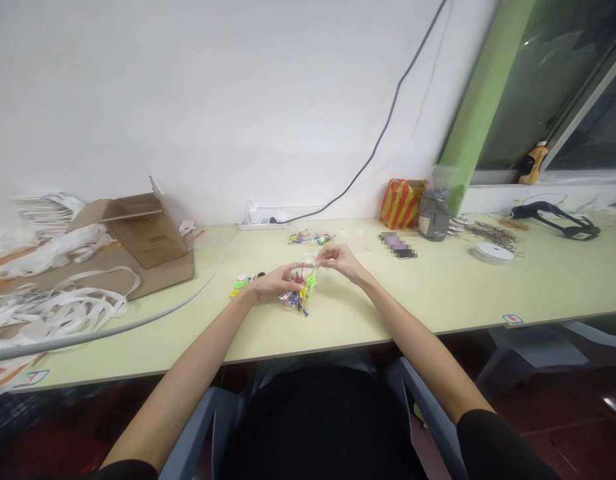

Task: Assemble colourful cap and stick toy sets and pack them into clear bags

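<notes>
A clear plastic zip bag [299, 297] packed with small coloured plastic parts sits on the pale green tabletop [408, 293]. My left hand [275, 282] grips the bag's left side from above. My right hand [341, 261] pinches its top edge between thumb and fingers. Just left of my left hand lies a small heap of round green, yellow and black plastic pieces [245, 283]. Another clear bag of coloured parts [311, 237] lies farther back, beyond my hands.
At the left are a cardboard box [148, 230] and a pile of white plastic strips [53, 310]. A power strip [263, 220] stands by the wall. At the right are a grey jar [434, 213], a pixelated object [398, 245], a white tape roll [493, 253] and a black strap [558, 220].
</notes>
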Available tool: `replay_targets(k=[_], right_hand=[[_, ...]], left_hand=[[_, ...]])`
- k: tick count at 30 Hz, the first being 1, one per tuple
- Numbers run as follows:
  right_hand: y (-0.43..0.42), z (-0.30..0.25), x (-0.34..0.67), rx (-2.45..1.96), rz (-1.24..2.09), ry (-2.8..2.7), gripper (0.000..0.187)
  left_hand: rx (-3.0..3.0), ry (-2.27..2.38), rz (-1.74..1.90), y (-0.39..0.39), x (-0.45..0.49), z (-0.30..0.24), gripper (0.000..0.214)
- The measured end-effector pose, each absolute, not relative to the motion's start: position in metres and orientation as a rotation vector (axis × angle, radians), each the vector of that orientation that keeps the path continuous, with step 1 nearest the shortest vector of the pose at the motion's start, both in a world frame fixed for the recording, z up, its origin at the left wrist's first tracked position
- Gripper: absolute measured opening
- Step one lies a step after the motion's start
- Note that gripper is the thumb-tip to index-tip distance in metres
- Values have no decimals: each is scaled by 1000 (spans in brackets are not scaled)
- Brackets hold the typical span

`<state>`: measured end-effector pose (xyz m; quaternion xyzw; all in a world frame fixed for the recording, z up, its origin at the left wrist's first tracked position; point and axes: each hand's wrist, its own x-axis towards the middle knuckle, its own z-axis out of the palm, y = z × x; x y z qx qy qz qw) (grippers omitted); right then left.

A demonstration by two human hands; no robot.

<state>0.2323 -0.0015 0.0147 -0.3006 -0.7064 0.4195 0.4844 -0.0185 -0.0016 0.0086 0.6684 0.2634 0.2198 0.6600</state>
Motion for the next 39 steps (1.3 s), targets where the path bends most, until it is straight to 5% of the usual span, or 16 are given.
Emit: replay_targets(k=[5, 12, 16, 26, 39], right_hand=[[2, 12, 235, -701, 893, -1732, 57], [30, -13, 247, -1178, 391, -1636, 32], [34, -30, 247, -1517, 204, -1949, 44], [43, -33, 240, -1597, 194, -2099, 45], [47, -12, 257, -1101, 396, -1370, 22]], left_hand=[[1459, 600, 533, 0, -19, 7, 86], [1493, 666, 674, 6, -19, 5, 85], [1516, 719, 810, 15, -22, -1, 77], [1497, 761, 839, 15, -21, -5, 90], [1491, 748, 637, 2, -21, 7, 84]])
